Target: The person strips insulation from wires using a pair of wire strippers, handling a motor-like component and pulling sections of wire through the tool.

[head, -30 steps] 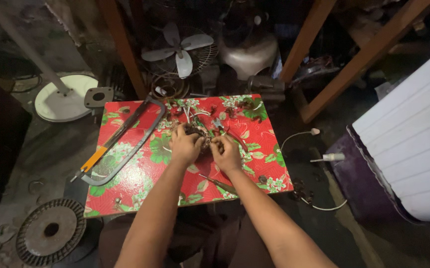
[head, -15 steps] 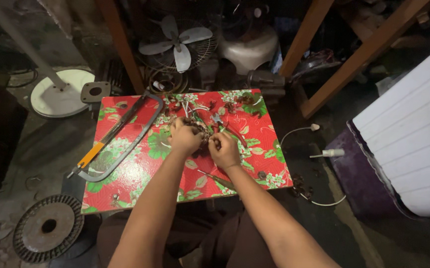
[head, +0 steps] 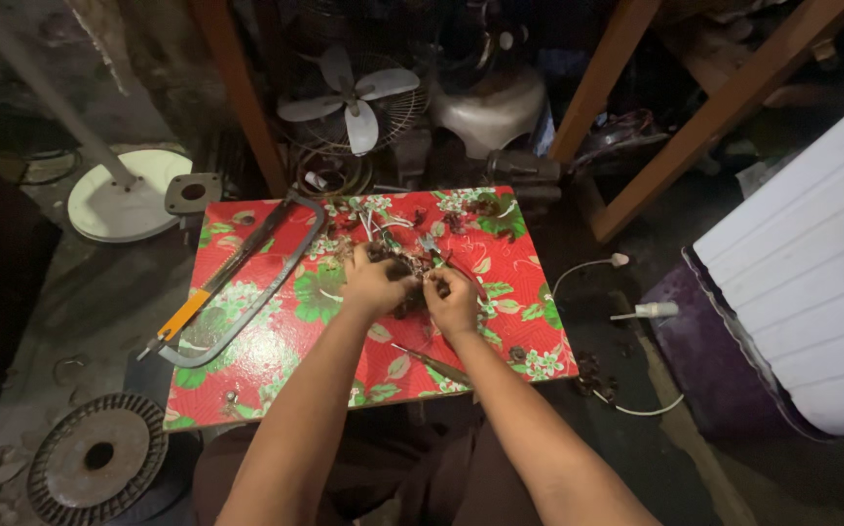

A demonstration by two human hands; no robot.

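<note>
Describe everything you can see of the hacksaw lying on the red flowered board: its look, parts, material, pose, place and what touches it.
The hacksaw lies flat on the left part of the red flowered board, set diagonally. Its grey, metal-looking frame bows from the upper end near the board's far edge down to the lower left, where an orange-yellow handle section sits close to the board's left edge. A thin straight blade runs along the frame's inner side. Neither hand touches it; the left hand works to its right.
</note>
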